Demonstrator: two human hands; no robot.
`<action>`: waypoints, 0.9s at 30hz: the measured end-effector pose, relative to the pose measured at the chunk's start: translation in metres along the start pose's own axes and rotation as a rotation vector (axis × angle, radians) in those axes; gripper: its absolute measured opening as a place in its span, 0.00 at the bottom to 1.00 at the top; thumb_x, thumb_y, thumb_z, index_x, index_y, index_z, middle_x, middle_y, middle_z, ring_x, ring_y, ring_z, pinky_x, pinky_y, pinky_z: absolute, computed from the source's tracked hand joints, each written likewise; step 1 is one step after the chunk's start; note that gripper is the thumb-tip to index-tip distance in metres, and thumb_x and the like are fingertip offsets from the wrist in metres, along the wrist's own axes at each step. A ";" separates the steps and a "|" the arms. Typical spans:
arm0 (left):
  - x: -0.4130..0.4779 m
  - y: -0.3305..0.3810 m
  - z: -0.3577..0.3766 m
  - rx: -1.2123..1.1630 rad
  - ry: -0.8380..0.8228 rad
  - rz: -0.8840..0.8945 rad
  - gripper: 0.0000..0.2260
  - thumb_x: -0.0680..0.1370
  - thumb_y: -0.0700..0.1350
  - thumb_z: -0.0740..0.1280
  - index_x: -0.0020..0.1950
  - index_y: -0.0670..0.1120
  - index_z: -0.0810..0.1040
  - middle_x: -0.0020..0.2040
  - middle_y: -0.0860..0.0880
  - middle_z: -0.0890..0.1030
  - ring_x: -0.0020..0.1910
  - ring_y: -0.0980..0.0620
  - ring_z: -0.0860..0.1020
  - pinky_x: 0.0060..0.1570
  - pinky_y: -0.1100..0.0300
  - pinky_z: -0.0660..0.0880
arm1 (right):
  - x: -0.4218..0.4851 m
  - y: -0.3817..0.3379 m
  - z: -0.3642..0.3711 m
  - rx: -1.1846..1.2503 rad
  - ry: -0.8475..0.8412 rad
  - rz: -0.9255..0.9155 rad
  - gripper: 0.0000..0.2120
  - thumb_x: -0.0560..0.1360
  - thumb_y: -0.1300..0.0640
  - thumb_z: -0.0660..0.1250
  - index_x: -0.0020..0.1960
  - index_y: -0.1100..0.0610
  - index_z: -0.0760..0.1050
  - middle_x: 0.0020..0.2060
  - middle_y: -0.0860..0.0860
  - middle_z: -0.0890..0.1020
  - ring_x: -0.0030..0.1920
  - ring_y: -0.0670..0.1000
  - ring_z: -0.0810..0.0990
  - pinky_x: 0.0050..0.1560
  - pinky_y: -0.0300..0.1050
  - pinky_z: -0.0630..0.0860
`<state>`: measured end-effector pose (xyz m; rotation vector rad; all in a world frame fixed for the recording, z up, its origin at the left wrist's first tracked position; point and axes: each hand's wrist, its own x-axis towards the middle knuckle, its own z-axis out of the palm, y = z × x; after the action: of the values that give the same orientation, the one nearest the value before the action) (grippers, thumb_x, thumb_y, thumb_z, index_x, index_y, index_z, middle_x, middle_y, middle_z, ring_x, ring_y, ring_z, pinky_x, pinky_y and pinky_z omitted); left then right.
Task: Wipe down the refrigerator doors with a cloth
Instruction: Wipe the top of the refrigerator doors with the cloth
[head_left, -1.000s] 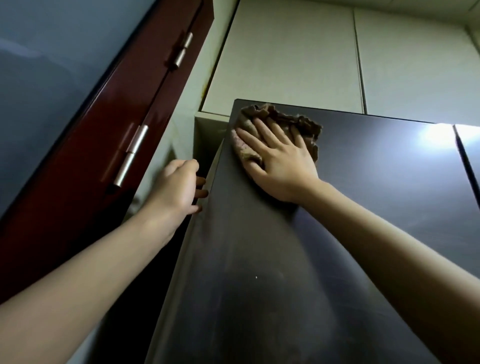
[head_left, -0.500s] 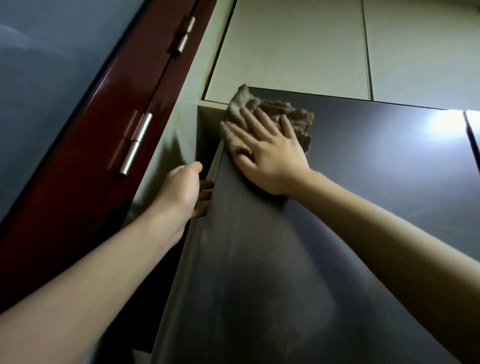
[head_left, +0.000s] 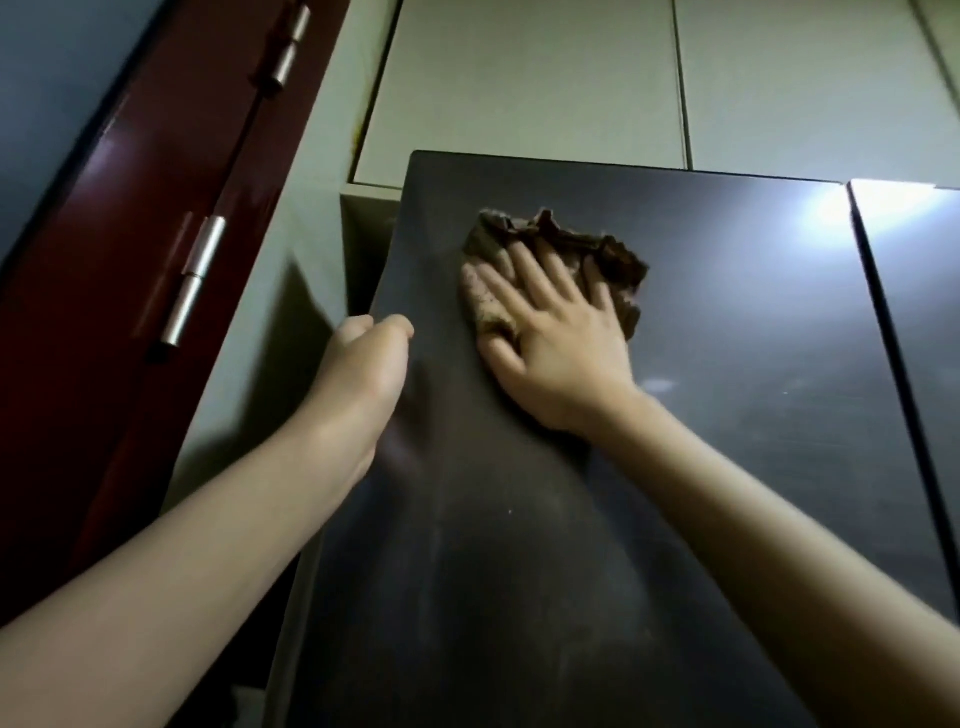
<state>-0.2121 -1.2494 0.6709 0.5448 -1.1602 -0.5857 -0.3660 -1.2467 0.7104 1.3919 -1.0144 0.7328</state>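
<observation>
The right hand (head_left: 550, 338) pressed flat and open on the cloth (head_left: 613, 260), at one o'clock from the left hand (head_left: 371, 358), which gripped the door (head_left: 519, 571) edge. With no fingers curled around it, the cloth could bunch or slip free.

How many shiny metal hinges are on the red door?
2. One hinge is halfway down the red door's edge, left of the left hand. The other hinge is near the top of the picture. More may be out of view.

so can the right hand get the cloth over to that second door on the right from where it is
Probably yes. The right hand presses the cloth flat on the left door, and only bare dark surface lies between it and the right door past the seam. The left hand grips the far edge, out of the way.
</observation>
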 end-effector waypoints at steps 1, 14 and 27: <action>-0.001 -0.002 0.000 0.002 0.004 0.014 0.19 0.79 0.47 0.60 0.70 0.45 0.69 0.65 0.42 0.75 0.62 0.41 0.74 0.61 0.47 0.71 | -0.015 -0.010 0.002 0.027 0.000 -0.052 0.33 0.72 0.38 0.39 0.77 0.42 0.51 0.77 0.49 0.51 0.77 0.53 0.49 0.72 0.59 0.49; -0.031 -0.024 0.030 0.776 0.091 0.560 0.28 0.79 0.48 0.60 0.77 0.45 0.55 0.79 0.44 0.46 0.77 0.45 0.47 0.75 0.48 0.44 | -0.046 0.066 -0.014 -0.059 -0.001 0.034 0.33 0.72 0.39 0.40 0.77 0.42 0.49 0.78 0.48 0.48 0.77 0.52 0.46 0.74 0.60 0.45; -0.057 -0.028 0.075 0.907 -0.074 0.899 0.29 0.75 0.51 0.54 0.76 0.45 0.60 0.77 0.42 0.57 0.77 0.45 0.53 0.73 0.46 0.51 | -0.052 0.113 -0.028 -0.040 -0.038 0.104 0.34 0.71 0.38 0.38 0.77 0.42 0.47 0.78 0.47 0.48 0.77 0.50 0.45 0.75 0.55 0.42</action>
<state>-0.3031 -1.2384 0.6364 0.6729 -1.5606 0.7437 -0.4850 -1.2020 0.7155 1.3305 -1.1321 0.7608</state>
